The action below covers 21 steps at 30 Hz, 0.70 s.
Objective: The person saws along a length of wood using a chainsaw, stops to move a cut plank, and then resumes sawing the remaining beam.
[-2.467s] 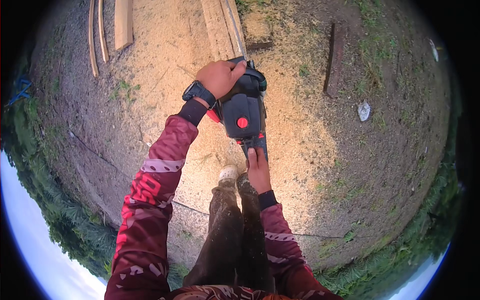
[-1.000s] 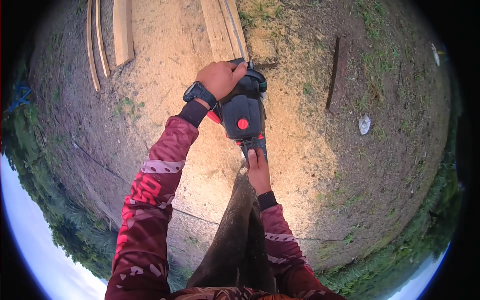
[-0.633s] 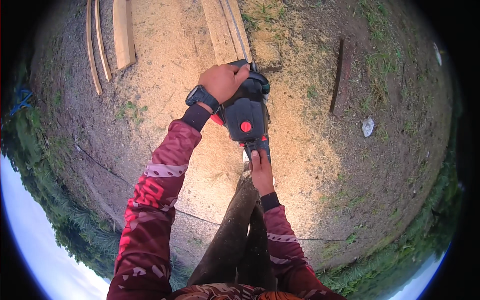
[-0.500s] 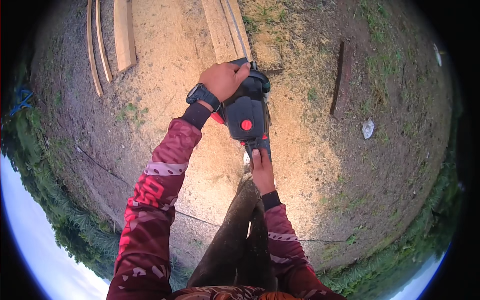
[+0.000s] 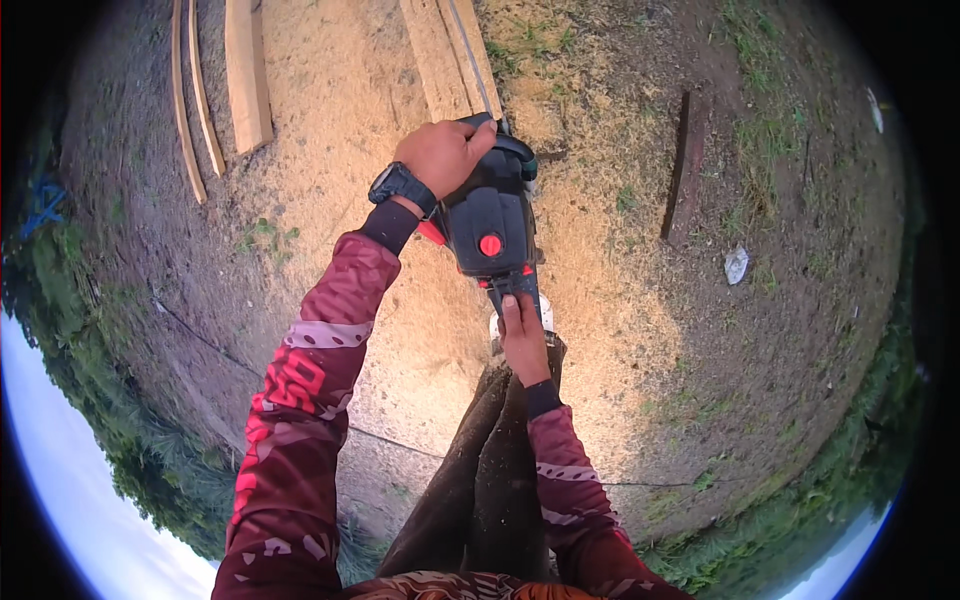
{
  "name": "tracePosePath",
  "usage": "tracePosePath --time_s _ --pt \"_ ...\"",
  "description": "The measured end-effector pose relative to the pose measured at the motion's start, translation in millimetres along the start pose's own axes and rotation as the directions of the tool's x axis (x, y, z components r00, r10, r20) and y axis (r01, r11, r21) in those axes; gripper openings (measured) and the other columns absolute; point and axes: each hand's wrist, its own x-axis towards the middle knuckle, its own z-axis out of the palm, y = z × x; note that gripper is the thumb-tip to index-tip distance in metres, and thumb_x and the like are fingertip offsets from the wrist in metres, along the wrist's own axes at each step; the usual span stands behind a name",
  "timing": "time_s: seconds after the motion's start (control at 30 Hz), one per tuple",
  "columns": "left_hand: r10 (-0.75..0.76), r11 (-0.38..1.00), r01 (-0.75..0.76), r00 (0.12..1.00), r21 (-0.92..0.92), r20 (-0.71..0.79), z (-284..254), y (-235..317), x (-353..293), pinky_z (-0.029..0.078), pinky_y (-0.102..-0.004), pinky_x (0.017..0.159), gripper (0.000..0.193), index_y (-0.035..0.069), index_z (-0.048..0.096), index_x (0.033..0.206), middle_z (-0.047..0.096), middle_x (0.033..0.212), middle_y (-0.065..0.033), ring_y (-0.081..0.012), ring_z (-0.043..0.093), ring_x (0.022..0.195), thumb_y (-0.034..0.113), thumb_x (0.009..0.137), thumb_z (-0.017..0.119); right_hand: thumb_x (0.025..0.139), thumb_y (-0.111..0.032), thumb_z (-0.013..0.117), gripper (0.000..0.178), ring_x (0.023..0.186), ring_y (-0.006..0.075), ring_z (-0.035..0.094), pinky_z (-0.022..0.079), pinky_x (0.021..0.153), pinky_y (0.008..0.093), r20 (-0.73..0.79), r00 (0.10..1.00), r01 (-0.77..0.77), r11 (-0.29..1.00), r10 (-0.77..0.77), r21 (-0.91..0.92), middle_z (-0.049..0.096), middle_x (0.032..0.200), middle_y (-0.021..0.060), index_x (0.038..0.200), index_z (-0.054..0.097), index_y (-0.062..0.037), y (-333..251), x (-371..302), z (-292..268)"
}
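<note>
While grasping the front handle (image 5: 514,151) of a black-and-red plastic-bodied chainsaw (image 5: 487,222) with the bare left hand (image 5: 440,160), also clasping its rear handle (image 5: 502,286) with the bare right hand (image 5: 522,340). Holding the chainsaw at the near end of a long pale wooden board (image 5: 430,50), with its narrow grey metal bar (image 5: 471,52) lengthwise along the board. Standing on brown ground (image 5: 760,350) strewn with yellow sawdust (image 5: 340,90).

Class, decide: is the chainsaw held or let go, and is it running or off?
The chainsaw is held: the left hand grips its front handle, the right hand its rear handle. Running: cannot tell.
</note>
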Motion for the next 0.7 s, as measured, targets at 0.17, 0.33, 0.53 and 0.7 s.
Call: tracePosePath --time_s 0.17,0.33,0.53,0.7 --pt "0.02 1.0 -0.02 1.0 -0.015 -0.012 -10.6 -5.9 17.4 0.055 -0.0494 0.065 0.061 0.008 0.08 0.091 0.069 0.073 -0.0222 -0.043 0.069 0.072 0.062 0.1 0.051 0.11 -0.043 0.05 0.037 0.065 0.0058 0.045 0.038 0.055 0.0244 -0.046 0.996 0.067 0.984 -0.075 -0.167 0.048 0.075 -0.0033 0.119 0.058 -0.008 -13.4 17.2 7.0" --pt "0.018 1.0 -0.018 1.0 -0.021 -0.007 -9.3 -5.5 21.4 0.055 -0.0502 0.067 0.061 0.008 0.08 0.092 0.069 0.074 -0.0227 -0.0434 0.069 0.072 0.061 0.1 0.051 0.11 -0.04 0.051 0.034 0.064 0.005 0.044 0.038 0.055 0.0232 -0.039 0.994 0.09 0.983 -0.098 -0.157 0.049 0.077 -0.005 0.122 0.057 -0.0083 3.6 25.8 7.3" --pt "0.026 1.0 -0.026 1.0 0.017 -0.01 -19.7 -12.4 33.7 0.056 -0.0505 0.068 0.062 0.007 0.079 0.092 0.07 0.075 -0.0226 -0.0436 0.069 0.074 0.061 0.1 0.051 0.11 -0.039 0.051 0.032 0.065 0.0043 0.044 0.039 0.055 0.0219 -0.019 1.0 0.02 0.999 -0.021 -0.03 0.05 0.08 -0.0055 0.123 0.056 -0.0098 -20.8 29.2 22.5" --pt "0.021 1.0 -0.02 1.0 0.017 -0.011 -27.6 -13.4 53.8 0.055 -0.0504 0.068 0.061 0.008 0.08 0.092 0.07 0.076 -0.0228 -0.0436 0.069 0.074 0.061 0.1 0.051 0.111 -0.037 0.049 0.03 0.065 0.0049 0.044 0.037 0.054 0.0236 -0.029 0.996 0.083 0.983 -0.089 -0.164 0.049 0.079 -0.0047 0.119 0.057 -0.0091 -28.2 52.0 21.7"
